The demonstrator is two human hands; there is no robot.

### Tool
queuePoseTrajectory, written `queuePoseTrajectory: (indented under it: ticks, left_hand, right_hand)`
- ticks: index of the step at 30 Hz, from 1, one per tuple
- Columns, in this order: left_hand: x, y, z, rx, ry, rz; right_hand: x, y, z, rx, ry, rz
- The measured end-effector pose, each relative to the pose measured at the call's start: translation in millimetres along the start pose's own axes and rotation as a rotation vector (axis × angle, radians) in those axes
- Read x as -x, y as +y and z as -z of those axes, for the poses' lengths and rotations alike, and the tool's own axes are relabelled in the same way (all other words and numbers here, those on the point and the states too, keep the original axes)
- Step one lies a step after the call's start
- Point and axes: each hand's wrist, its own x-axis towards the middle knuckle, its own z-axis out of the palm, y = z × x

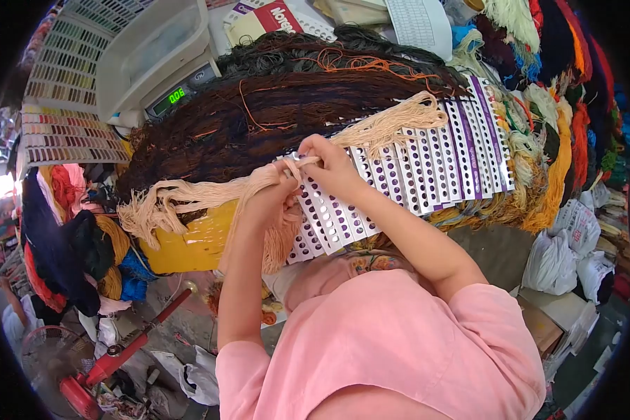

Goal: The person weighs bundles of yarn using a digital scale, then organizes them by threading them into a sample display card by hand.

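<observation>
A pale peach skein of yarn stretches leftward from my hands, its looped end spread near a yellow sheet. My left hand is closed round the yarn, and more strands hang below it. The fingers of my right hand pinch the yarn where it twists between both hands. Another stretch of peach yarn lies to the right, over the white cards; my hands hide whether it joins the held skein. Beneath my hands are overlapping white-and-purple cards with rows of punched holes.
Dark brown yarn is heaped behind my hands. A scale with a tray reads 0.06. Thread colour charts stand at the left. Coloured skeins crowd the right side. A red fan stands at lower left.
</observation>
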Motion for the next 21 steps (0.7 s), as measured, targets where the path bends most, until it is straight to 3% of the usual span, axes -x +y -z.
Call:
queuePoseTrajectory:
  ticks: [1, 3, 4, 5, 6, 7, 10, 12, 14, 15, 16, 17, 20, 21]
  left_hand:
    - [-5, -3, -4, -0.079, 0.008, -0.007]
    - [-3, 5, -2, 0.002, 0.091, 0.016]
    - [-11, -9, 15, 0.267, 0.07, 0.101]
    - [-8, -9, 22, 0.505, -0.025, 0.098]
    - [-3, -11, 26, 0.743, -0.119, 0.096]
    - [-1, -13, 28, 0.727, -0.177, 0.11]
    - [6, -6, 18, 0.501, -0.237, 0.094]
    - [10, 2, 16, 0.432, -0.057, 0.127]
    - [13, 7, 19, 0.303, 0.115, 0.126]
    - [16, 10, 26, 0.286, 0.204, 0.135]
    - [16, 7, 47, 0.293, 0.131, 0.147]
    - [27, 16, 58, 0.293, 0.225, 0.144]
    - [66, 21, 125, 0.498, 0.501, 0.081]
    - [81, 27, 146, 0.753, 0.234, -0.02]
  right_hand:
    - [-1, 7, -1, -0.146, 0.024, -0.018]
    - [-4, 13, -4, -0.396, 0.016, 0.162]
    - [-4, 17, 0, -0.468, -0.035, 0.214]
    - [-1, 10, 6, -0.61, -0.122, 0.01]
    - [-1, 3, 8, -0.467, -0.147, -0.055]
    - [-1, -3, 8, -0.325, -0.173, -0.12]
    - [-5, 1, -9, 0.154, -0.051, 0.363]
    - [-6, -2, -9, 0.183, -0.033, 0.349]
    - [-3, -7, -5, -0.117, -0.187, -0.018]
    - [-6, 0, -5, -0.213, -0.2, 0.052]
    - [-8, 7, -3, -0.268, -0.235, -0.017]
    - [-9, 10, -2, -0.325, -0.267, -0.086]
    - [-11, 11, -6, -0.092, -0.232, 0.204]
    - [-9, 7, -4, -0.06, -0.295, 0.046]
